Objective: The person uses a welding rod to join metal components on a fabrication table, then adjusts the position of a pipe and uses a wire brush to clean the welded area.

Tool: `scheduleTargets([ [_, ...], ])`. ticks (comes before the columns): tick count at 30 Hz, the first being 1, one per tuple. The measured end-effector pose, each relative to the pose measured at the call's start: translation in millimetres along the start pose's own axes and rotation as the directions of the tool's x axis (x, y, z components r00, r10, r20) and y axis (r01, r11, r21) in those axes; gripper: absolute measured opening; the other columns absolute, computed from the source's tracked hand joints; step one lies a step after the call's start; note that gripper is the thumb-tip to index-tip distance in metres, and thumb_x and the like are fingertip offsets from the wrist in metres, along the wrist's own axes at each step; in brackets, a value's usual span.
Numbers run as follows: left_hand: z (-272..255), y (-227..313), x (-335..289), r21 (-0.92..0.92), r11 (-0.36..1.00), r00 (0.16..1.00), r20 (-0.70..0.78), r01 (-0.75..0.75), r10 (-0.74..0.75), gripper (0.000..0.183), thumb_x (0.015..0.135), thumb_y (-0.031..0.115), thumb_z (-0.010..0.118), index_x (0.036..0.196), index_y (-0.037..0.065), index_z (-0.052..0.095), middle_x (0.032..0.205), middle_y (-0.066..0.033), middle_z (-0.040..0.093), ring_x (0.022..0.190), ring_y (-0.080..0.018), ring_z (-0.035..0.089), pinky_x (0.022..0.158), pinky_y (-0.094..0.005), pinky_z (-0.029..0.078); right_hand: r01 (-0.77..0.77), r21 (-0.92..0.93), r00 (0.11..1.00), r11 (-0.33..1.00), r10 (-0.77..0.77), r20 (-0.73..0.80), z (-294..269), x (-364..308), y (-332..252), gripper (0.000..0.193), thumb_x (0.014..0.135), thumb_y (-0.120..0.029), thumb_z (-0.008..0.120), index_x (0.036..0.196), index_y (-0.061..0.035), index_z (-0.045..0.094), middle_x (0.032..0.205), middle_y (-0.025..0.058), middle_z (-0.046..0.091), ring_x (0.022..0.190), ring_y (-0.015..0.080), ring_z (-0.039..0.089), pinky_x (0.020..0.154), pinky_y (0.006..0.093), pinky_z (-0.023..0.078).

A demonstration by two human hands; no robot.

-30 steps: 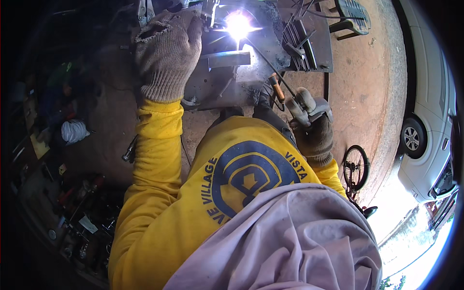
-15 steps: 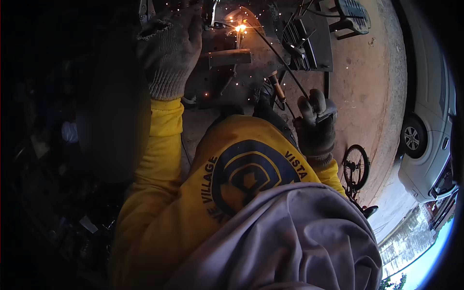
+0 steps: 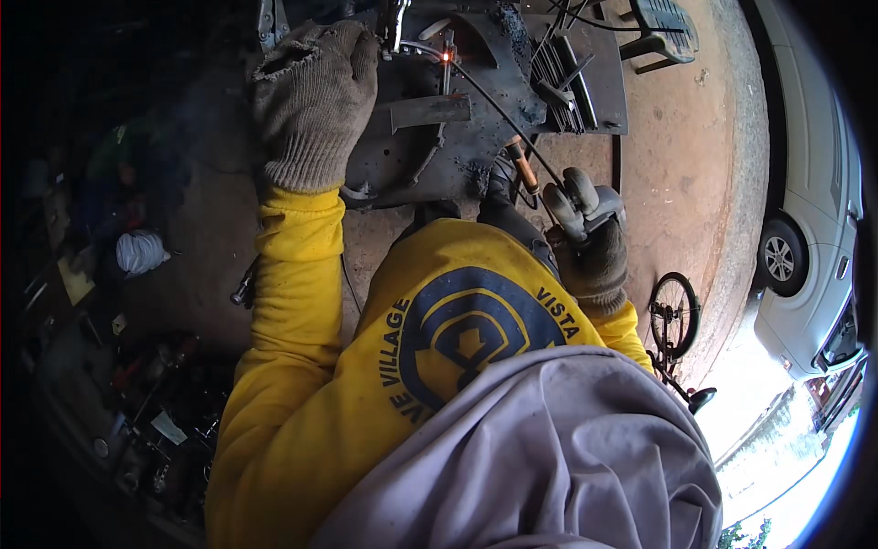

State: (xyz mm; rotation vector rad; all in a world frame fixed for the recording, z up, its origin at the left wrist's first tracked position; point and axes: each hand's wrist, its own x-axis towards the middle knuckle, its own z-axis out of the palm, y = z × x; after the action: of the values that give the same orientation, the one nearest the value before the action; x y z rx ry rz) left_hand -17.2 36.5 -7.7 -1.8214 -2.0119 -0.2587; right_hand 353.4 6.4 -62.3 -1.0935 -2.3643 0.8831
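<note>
While in right hand (image 3: pixel 590 231), rod (image 3: pixel 503 116) diagonal, tip forward-left.

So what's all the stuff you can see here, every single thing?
table: one, dark grey, top middle
glowing spot: one, orange-red, on metal above the table
flat metal strip: one, grey, over the table
thin rod: one, dark, glowing spot to right hand
metal strips: several, dark grey, table's right side
handle: one, orange-brown, by the table's near edge
chair: one, dark, top right
bicycle: one, dark, right
car: one, silvery, far right
bundle: one, white, left
clutter: uncounted, too dark, lower left
cloth: one, lilac, bottom
shirt: one, yellow, middle
hands: two, grey-brown gloves, left over the table, right gripping at the rod's end
</note>
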Motion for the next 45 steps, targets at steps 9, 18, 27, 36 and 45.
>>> scheduleTargets([
  [9,0.0,-0.5,0.4,-0.013,1.000,0.998,-0.064,-0.007,0.006,0.017,0.094,0.028,0.070,0.100,0.013,0.076,0.097,-0.0058,0.077,0.091,-0.0278,0.074,0.081,-0.0418,0.059,-0.059,0.042,0.998,0.997,0.058,0.022,-3.6,3.6,-8.2,0.063,0.073,-0.003,0.072,0.135,-0.0136,0.069,0.144,0.0081,0.059,0.115,0.0296,0.057,0.101,0.0399,0.046],
  [18,-3.8,0.1,2.8,-0.069,0.998,0.998,-0.070,0.001,-0.006,0.015,0.092,0.028,0.072,0.096,0.014,0.075,0.094,-0.0059,0.077,0.092,-0.0282,0.074,0.081,-0.0418,0.059,-0.072,0.090,0.997,0.993,0.070,0.026,-4.6,6.3,-11.3,0.065,0.072,0.000,0.072,0.136,-0.0137,0.069,0.142,0.0083,0.059,0.116,0.0297,0.057,0.101,0.0400,0.045],
  [27,10.7,-4.0,-10.8,-0.036,0.999,1.000,0.011,0.025,-0.024,0.019,0.096,0.028,0.069,0.107,0.013,0.073,0.102,-0.0090,0.074,0.093,-0.0288,0.073,0.081,-0.0424,0.060,-0.066,0.121,0.998,0.990,0.067,-0.004,-5.6,10.5,-15.7,0.067,0.069,0.006,0.070,0.134,-0.0135,0.072,0.139,0.0074,0.060,0.114,0.0274,0.059,0.100,0.0367,0.046],
  [36,41.9,-17.0,-29.4,0.204,0.978,0.997,0.079,-0.038,0.022,0.025,0.100,0.028,0.065,0.113,0.008,0.071,0.101,-0.0125,0.074,0.087,-0.0302,0.073,0.080,-0.0423,0.061,0.112,0.117,0.986,0.987,-0.096,-0.134,-4.8,10.8,-2.6,0.064,0.078,0.004,0.071,0.141,-0.0034,0.060,0.139,0.0132,0.058,0.112,0.0276,0.061,0.097,0.0387,0.049],
  [45,0.9,-0.3,-2.7,0.027,0.999,0.999,0.032,-0.032,0.031,0.024,0.100,0.030,0.061,0.111,0.011,0.072,0.103,-0.0079,0.074,0.091,-0.0279,0.072,0.081,-0.0387,0.059,-0.040,0.116,0.937,0.992,0.077,-0.341,-33.2,9.6,12.4,0.056,0.094,-0.005,0.065,0.145,0.0051,0.042,0.115,0.0182,0.067,0.086,0.0234,0.068,0.079,0.0387,0.057],
])
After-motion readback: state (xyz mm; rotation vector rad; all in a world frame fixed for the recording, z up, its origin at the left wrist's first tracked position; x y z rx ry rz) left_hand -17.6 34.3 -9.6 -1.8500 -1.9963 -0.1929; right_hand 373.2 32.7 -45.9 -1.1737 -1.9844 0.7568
